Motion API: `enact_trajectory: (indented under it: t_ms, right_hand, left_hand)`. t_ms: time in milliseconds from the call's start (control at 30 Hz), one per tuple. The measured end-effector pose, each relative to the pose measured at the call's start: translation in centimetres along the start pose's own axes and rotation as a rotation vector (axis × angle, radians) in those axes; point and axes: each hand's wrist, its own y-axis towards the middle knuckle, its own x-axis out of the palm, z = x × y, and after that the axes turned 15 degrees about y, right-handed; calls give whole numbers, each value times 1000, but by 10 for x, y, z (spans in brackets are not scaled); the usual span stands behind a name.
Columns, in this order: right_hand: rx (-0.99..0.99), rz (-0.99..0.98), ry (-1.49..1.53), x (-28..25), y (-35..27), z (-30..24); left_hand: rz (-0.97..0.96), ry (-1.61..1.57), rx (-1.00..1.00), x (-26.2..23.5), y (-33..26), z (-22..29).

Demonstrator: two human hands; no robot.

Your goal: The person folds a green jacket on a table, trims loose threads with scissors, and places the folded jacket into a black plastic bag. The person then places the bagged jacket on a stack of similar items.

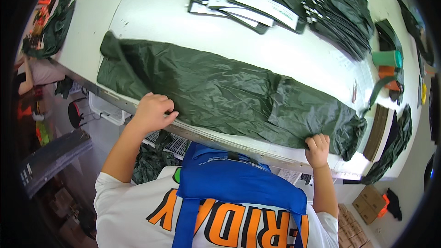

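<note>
A long strip of folded dark green fabric, thin, shiny and crinkled, lies across the white table in front of me. Its left end has a raised, rolled fold, and its right end is bunched. My left hand is closed at the near edge of the fabric, left of the middle, its fingertips partly hidden. Near the right end, my right hand pinches the same near edge with curled fingers.
Flat dark green packs with white labels and a stack of dark folded pieces lie at the far side. A green tape roll stands at the right. More dark green fabric hangs over the right edge. Someone's arm shows at far left.
</note>
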Motion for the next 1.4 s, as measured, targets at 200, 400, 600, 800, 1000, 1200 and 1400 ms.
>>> enact_trajectory:
  t_ms: [200, 400, 600, 800, 1000, 1200, 1400]
  right_hand:
    - [67, -216, 209, -23, 13, 8]
    - [484, 217, -174, -91, -22, 162]
    - [514, 159, -74, -75, -37, 248]
    - [452, 66, -9, -104, 16, 201]
    - [129, -54, 142, 41, 141, 24]
    - [61, 75, 250, 99, 202, -31]
    - [332, 265, 201, 78, 171, 1]
  left_hand:
    - [537, 95, -93, 21, 68, 57]
    - [541, 162, -151, 56, 85, 58]
    - [618, 150, -144, 64, 91, 56]
    - [646, 163, -167, 65, 88, 57]
    - [645, 165, -177, 66, 91, 58]
    - [666, 129, -197, 66, 88, 56]
    - [615, 38, -210, 59, 78, 56]
